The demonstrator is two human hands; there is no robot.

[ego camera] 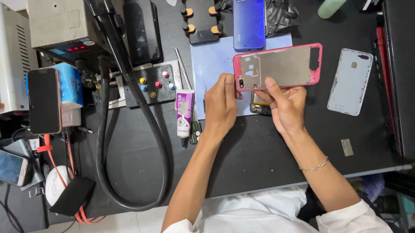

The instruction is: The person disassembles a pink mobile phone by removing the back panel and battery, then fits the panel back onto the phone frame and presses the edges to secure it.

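Both hands hold a pink-rimmed phone frame (282, 66) with a bare grey metal inside, lifted a little above the pale blue work mat (213, 62). My left hand (220, 107) pinches its left end near the camera cutout. My right hand (285, 105) grips the lower edge, thumb lying across the metal. Under my right hand a dark phone part (258, 107) rests on the mat, mostly hidden.
A white back cover (350, 81) lies to the right, a blue phone (249, 17) at the back. A purple glue tube (185, 112), tweezers (183, 69), a thick black hose (131, 136), a screw-bit block (154, 83) and several phones sit left. Black case (413, 68) far right.
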